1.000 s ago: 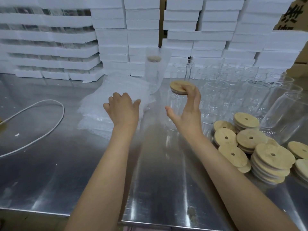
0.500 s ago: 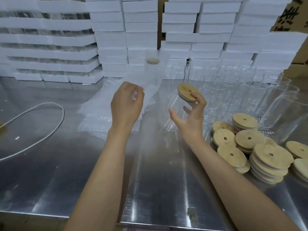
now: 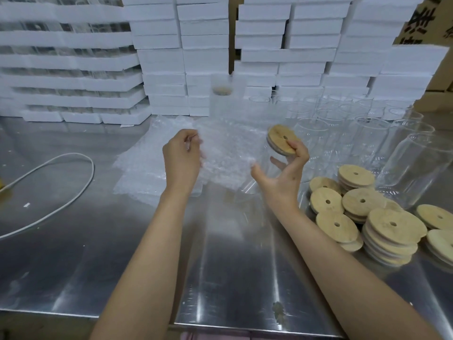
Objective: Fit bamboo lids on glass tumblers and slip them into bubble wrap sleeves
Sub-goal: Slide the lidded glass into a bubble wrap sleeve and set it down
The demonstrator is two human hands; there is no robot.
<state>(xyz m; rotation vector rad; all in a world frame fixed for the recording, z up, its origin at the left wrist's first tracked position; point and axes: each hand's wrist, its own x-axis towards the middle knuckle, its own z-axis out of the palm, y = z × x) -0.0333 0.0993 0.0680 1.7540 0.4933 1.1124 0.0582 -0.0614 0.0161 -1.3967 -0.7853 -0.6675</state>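
Observation:
My right hand (image 3: 285,174) grips a clear glass tumbler (image 3: 263,165) fitted with a round bamboo lid (image 3: 280,139); the tumbler is tilted, lid end up and to the right, above the steel table. My left hand (image 3: 182,159) pinches a bubble wrap sleeve (image 3: 225,155) at its upper left edge and holds it up just left of the tumbler. More bubble wrap sleeves (image 3: 137,177) lie in a pile on the table behind it. A wrapped, lidded tumbler (image 3: 221,104) stands upright at the back.
Loose bamboo lids (image 3: 389,224) lie stacked at the right. Several bare glass tumblers (image 3: 367,141) stand behind them. White foam boxes (image 3: 208,52) are stacked along the back. A white cable (image 3: 61,190) loops on the steel table (image 3: 232,266) at the left.
My left hand rose from the pile with a bubble wrap sleeve pinched in it. My right hand lifted the lidded tumbler off the table and tilted it toward the sleeve.

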